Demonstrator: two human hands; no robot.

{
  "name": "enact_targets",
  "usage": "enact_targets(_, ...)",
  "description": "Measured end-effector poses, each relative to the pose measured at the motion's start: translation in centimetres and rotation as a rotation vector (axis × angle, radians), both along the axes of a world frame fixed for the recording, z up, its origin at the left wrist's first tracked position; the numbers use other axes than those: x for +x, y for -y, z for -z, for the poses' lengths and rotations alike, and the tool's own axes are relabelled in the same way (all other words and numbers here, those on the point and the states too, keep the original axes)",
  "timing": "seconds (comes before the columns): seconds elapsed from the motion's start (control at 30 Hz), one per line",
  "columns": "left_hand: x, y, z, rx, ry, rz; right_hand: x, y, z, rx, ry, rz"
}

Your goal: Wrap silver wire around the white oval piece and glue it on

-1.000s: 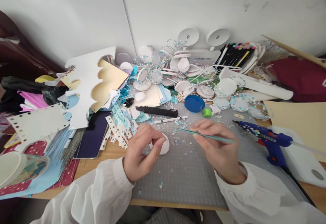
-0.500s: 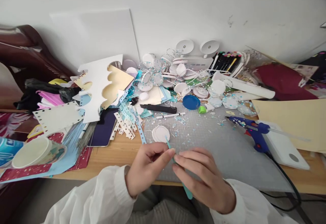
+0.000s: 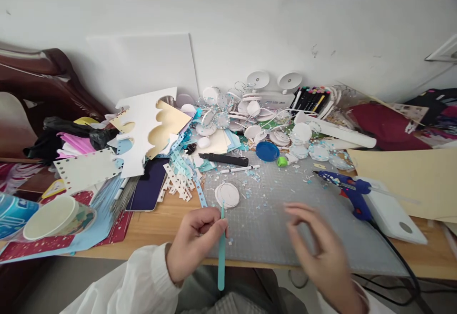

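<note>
My left hand [image 3: 198, 238] pinches a pair of teal tweezers [image 3: 222, 257] between thumb and fingers; the pointed tip faces forward and the wide end hangs toward my lap. Just beyond the tip lies a white paper disc [image 3: 227, 195] with thin wire loops about it, on the grey cutting mat [image 3: 274, 223]. Off to the right, my right hand [image 3: 316, 247] hovers over the mat, slightly blurred. Its fingers are curved and apart from the thumb, with nothing visible between them. Small blue and white scraps [image 3: 254, 176] are scattered near the disc.
A black craft knife [image 3: 224, 159], a white pen [image 3: 240, 168] and a blue lid [image 3: 267, 151] lie behind the disc. White disc decorations [image 3: 253, 109] pile up at the wall. At right is a blue glue gun [image 3: 352, 187]; at left, a paper cup [image 3: 53, 216].
My right hand has let go of the tweezers and moved right. My left hand has shifted slightly left with the tweezers, which now point more straight ahead. The view has tilted up a little.
</note>
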State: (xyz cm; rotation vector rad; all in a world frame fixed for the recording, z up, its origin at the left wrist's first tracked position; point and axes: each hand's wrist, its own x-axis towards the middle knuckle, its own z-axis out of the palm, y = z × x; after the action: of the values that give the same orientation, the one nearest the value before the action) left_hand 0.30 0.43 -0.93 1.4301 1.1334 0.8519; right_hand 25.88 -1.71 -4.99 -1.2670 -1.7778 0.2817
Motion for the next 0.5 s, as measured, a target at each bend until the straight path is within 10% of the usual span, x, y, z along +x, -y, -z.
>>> enact_targets(0.23, 0.1, 1.3, -0.9, 0.084, 0.093, 0.159, -7.1, -1.6, -1.5, -0.06, 0.171, -0.592)
enact_targets(0.5, -7.0, 1.1, -4.0, 0.19, 0.052, -0.382, 1.5, -4.1, -0.1, -0.033, 0.158, -0.187)
